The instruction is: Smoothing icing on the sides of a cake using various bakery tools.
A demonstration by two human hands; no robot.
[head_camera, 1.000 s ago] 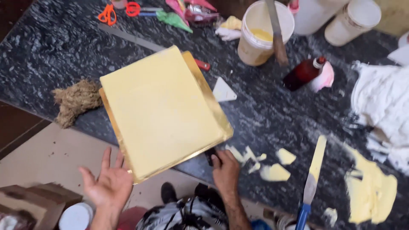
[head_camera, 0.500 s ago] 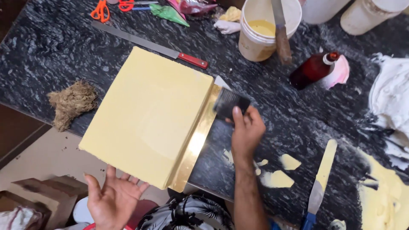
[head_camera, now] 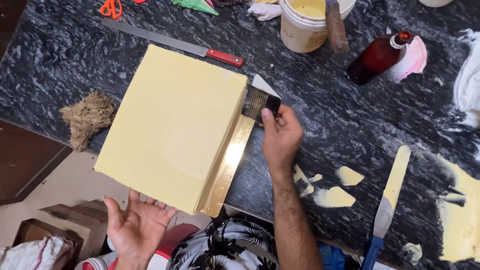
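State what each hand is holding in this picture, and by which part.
The right hand grips a dark flat scraper by its rear edge, blade against the yellow block's side. The left hand, palm up, supports the block's near corner from below.

The orange scissors, the green piping bag and the white bucket are cut off by the top edge. The white cloth runs off the right edge. The left hand lies partly under the yellow cake, and the blue-handled spatula loses its handle at the bottom edge.
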